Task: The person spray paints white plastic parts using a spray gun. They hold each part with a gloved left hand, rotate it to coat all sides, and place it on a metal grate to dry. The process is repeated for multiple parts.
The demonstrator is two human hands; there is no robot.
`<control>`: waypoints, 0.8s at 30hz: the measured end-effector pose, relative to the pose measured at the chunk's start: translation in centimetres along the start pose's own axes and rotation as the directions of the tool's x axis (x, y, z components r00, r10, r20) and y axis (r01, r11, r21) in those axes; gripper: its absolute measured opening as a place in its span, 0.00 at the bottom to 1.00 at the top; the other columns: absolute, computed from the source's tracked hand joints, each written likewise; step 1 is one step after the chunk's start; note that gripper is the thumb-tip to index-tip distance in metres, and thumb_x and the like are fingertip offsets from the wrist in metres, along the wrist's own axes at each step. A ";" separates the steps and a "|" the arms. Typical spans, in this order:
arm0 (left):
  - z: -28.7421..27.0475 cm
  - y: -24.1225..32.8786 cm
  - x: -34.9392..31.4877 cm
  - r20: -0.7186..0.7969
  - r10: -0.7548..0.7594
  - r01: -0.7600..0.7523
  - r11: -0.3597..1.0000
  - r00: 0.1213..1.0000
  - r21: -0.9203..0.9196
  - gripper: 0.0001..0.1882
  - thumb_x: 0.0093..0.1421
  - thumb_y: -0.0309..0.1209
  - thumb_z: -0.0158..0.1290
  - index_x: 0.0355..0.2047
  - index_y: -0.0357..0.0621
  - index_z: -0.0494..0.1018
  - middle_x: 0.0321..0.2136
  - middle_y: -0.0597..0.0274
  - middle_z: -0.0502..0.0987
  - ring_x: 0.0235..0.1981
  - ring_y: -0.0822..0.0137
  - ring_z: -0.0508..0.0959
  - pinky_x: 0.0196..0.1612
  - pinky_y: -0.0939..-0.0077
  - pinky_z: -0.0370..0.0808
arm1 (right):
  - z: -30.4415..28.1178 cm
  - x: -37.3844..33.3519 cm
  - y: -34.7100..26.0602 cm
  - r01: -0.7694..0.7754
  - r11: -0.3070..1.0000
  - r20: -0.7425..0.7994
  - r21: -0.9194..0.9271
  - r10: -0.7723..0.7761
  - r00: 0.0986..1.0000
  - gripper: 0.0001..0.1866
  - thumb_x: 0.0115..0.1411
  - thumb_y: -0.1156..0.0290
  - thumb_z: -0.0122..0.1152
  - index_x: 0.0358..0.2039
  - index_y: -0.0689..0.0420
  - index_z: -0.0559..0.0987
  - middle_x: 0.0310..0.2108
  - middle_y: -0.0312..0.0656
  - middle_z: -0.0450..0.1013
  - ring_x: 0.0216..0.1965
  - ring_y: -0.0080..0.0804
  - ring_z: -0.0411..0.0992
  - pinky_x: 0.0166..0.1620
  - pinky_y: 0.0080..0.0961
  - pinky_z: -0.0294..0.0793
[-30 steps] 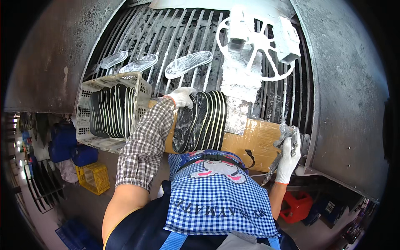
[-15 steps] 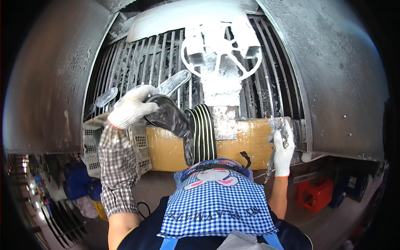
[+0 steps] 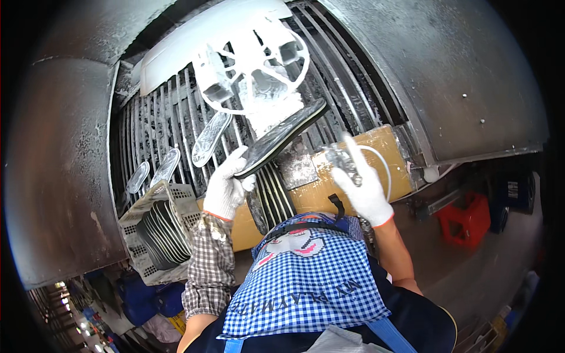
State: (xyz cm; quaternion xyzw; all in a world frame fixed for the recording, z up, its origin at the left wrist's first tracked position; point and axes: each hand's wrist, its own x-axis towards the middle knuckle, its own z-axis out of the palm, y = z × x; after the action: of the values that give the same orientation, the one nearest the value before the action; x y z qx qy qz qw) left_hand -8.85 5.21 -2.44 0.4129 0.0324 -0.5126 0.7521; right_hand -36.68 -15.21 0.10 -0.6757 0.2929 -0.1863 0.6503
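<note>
In a white glove, my left hand (image 3: 225, 185) grips a black shoe sole (image 3: 285, 136) by its near end. The sole slants up to the right, raised above a stack of black soles with pale edges (image 3: 274, 197). My right hand (image 3: 368, 193), gloved too, is closed round a residue-caked spray gun (image 3: 341, 162), with one finger stretched along it. A cardboard surface (image 3: 382, 150) lies beneath the gun. The gun's far end points toward the held sole, with a gap between them. The glove hides part of the gun's handle.
A white wheel-shaped stand (image 3: 253, 82) rises over metal bars (image 3: 347, 94). Pale sole-shaped pieces (image 3: 210, 140) lie on the bars. A plastic crate (image 3: 191, 206) holds several black soles (image 3: 159, 232) at left. Metal walls (image 3: 70, 159) flank both sides. A red stool (image 3: 465, 220) stands at right.
The view has turned and shifted. My left hand has brought the black sole up over the stack, and it now slants to the upper right. My right hand and the spray gun are closer to it.
</note>
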 end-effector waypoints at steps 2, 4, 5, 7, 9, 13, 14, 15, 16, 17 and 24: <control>0.7 -1.5 0.6 -0.021 -0.072 0.069 0.989 0.997 -0.128 0.23 0.69 0.23 0.52 0.62 0.26 0.69 0.44 0.39 0.82 0.26 0.57 0.84 0.25 0.69 0.86 | 0.8 0.3 -0.3 0.086 0.987 0.079 -0.139 -0.076 0.994 0.40 0.71 0.64 0.65 0.78 0.60 0.59 0.66 0.59 0.73 0.62 0.48 0.76 0.64 0.34 0.73; 2.2 -2.8 1.0 -0.070 -0.074 0.063 0.987 0.995 -0.149 0.21 0.70 0.25 0.51 0.60 0.26 0.71 0.43 0.39 0.83 0.27 0.58 0.85 0.25 0.72 0.87 | 1.8 0.7 -0.3 0.211 0.958 0.125 -0.196 -0.189 0.974 0.40 0.70 0.62 0.64 0.78 0.54 0.59 0.57 0.63 0.77 0.52 0.58 0.80 0.56 0.44 0.77; 3.0 -2.9 0.7 -0.058 -0.097 0.089 0.988 0.994 -0.130 0.20 0.70 0.25 0.51 0.58 0.25 0.73 0.43 0.39 0.83 0.29 0.58 0.85 0.26 0.75 0.87 | 2.5 0.9 -0.1 0.291 0.935 0.134 -0.204 -0.268 0.954 0.41 0.70 0.60 0.63 0.79 0.50 0.58 0.50 0.64 0.80 0.45 0.62 0.82 0.50 0.50 0.79; 2.9 -3.1 0.6 -0.011 -0.102 0.100 0.986 0.995 -0.133 0.20 0.70 0.25 0.50 0.59 0.24 0.72 0.42 0.39 0.83 0.29 0.58 0.85 0.26 0.76 0.88 | 3.1 1.3 -0.8 0.202 0.936 0.231 -0.287 -0.137 0.963 0.41 0.70 0.57 0.62 0.79 0.47 0.58 0.45 0.65 0.81 0.40 0.64 0.81 0.47 0.53 0.78; 4.5 -3.4 0.3 -0.115 -0.070 0.053 0.988 0.991 -0.143 0.23 0.70 0.25 0.50 0.62 0.24 0.70 0.41 0.40 0.83 0.27 0.60 0.84 0.25 0.76 0.87 | 3.6 1.6 -0.8 0.198 0.921 0.276 -0.335 -0.105 0.955 0.41 0.70 0.53 0.61 0.80 0.42 0.57 0.38 0.67 0.80 0.35 0.67 0.79 0.45 0.56 0.78; 4.1 -3.3 0.2 0.037 -0.089 0.093 0.990 0.995 -0.105 0.27 0.68 0.25 0.52 0.65 0.24 0.68 0.42 0.42 0.84 0.23 0.62 0.82 0.23 0.74 0.83 | 3.8 2.1 -1.2 0.197 0.914 0.269 -0.354 -0.102 0.958 0.42 0.70 0.56 0.61 0.80 0.46 0.56 0.48 0.68 0.79 0.44 0.69 0.80 0.50 0.54 0.78; 4.3 -3.4 0.1 0.028 -0.078 0.080 0.992 0.997 -0.094 0.28 0.67 0.25 0.52 0.66 0.25 0.67 0.42 0.43 0.84 0.22 0.62 0.81 0.22 0.74 0.82 | 3.7 2.3 -1.5 0.213 0.911 0.249 -0.352 -0.128 0.960 0.42 0.70 0.57 0.61 0.80 0.47 0.56 0.50 0.68 0.78 0.46 0.69 0.79 0.52 0.53 0.78; 4.6 -3.3 0.1 0.021 -0.069 0.071 0.994 0.997 -0.083 0.28 0.67 0.25 0.52 0.66 0.25 0.67 0.42 0.44 0.84 0.21 0.63 0.80 0.22 0.73 0.81 | 3.6 2.5 -1.8 0.210 0.915 0.233 -0.344 -0.133 0.963 0.42 0.70 0.58 0.61 0.80 0.48 0.55 0.52 0.68 0.78 0.48 0.69 0.79 0.53 0.52 0.78; 4.8 -3.2 0.0 0.022 -0.067 0.068 0.995 0.998 -0.078 0.29 0.66 0.25 0.53 0.67 0.25 0.66 0.42 0.44 0.84 0.21 0.63 0.80 0.22 0.74 0.81 | 3.4 2.7 -2.1 0.207 0.919 0.217 -0.335 -0.138 0.966 0.42 0.70 0.59 0.61 0.80 0.49 0.55 0.55 0.68 0.77 0.50 0.70 0.78 0.54 0.51 0.78; 4.9 -3.1 -0.2 0.023 -0.065 0.066 0.995 0.998 -0.073 0.30 0.66 0.25 0.54 0.67 0.25 0.66 0.42 0.45 0.84 0.21 0.63 0.80 0.22 0.74 0.81 | 3.1 2.9 -2.3 0.186 0.929 0.208 -0.319 -0.122 0.970 0.42 0.70 0.61 0.61 0.80 0.50 0.55 0.56 0.68 0.76 0.52 0.70 0.78 0.56 0.51 0.78; 5.4 -1.9 -0.4 0.130 -0.052 0.045 0.998 0.990 0.053 0.35 0.66 0.27 0.58 0.71 0.28 0.63 0.42 0.47 0.84 0.21 0.65 0.80 0.23 0.76 0.79 | 0.0 5.9 -1.6 0.129 0.928 0.081 -0.350 -0.108 0.991 0.43 0.69 0.61 0.63 0.80 0.49 0.56 0.50 0.65 0.80 0.38 0.55 0.82 0.48 0.44 0.78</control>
State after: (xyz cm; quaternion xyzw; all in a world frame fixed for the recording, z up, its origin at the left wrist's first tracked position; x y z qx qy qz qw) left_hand -12.56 1.70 0.18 0.3961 -0.0201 -0.5576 0.7293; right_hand -31.91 -18.98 0.95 -0.8036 0.2605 -0.1490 0.5140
